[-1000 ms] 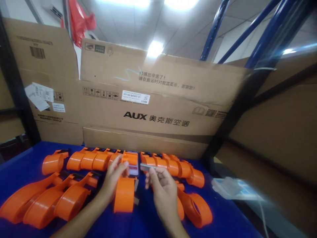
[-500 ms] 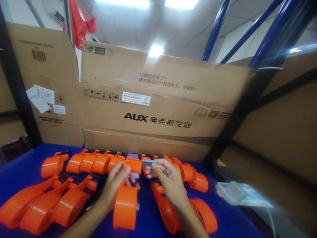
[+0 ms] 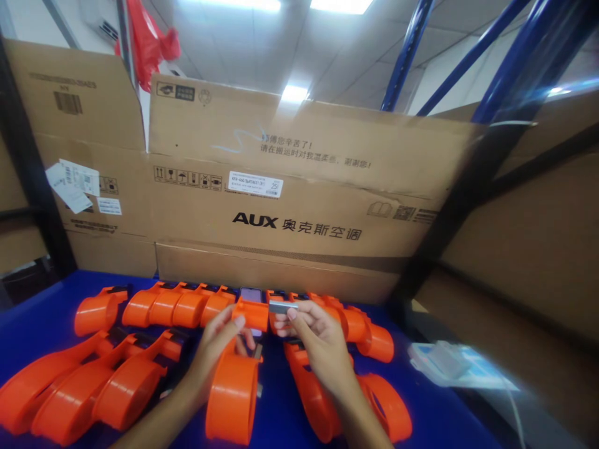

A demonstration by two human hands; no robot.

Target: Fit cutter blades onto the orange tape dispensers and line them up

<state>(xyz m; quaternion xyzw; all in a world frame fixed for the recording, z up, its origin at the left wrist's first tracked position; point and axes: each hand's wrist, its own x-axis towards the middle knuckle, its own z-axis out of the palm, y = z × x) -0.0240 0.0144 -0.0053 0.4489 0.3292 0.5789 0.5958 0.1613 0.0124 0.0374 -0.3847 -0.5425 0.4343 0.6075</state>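
Note:
My left hand (image 3: 223,333) grips an orange plastic tape dispenser by its squarish end piece (image 3: 251,313), thumb pressed on the near face. Below that hand hangs or stands an orange ring (image 3: 231,399) with a bit of metal at its right side; whether it joins the gripped piece is hidden. My right hand (image 3: 318,330) pinches a flat grey metal strip (image 3: 282,307) between thumb and fingers. The strip's left end meets the right edge of the orange end piece. More orange dispensers (image 3: 128,390) with black parts lie left of my forearm, others (image 3: 311,396) under my right wrist.
A row of orange dispensers (image 3: 161,305) runs along the back of the blue table (image 3: 276,424). Behind my hands lies a phone (image 3: 251,293). Cardboard (image 3: 201,218) walls off the back. At right sits a pale blue-white box (image 3: 452,365) with a cable, beyond a dark post (image 3: 421,249).
The orange ring below my left hand has shifted slightly left and down. Both hands keep their grips, and the strip stays against the orange end piece.

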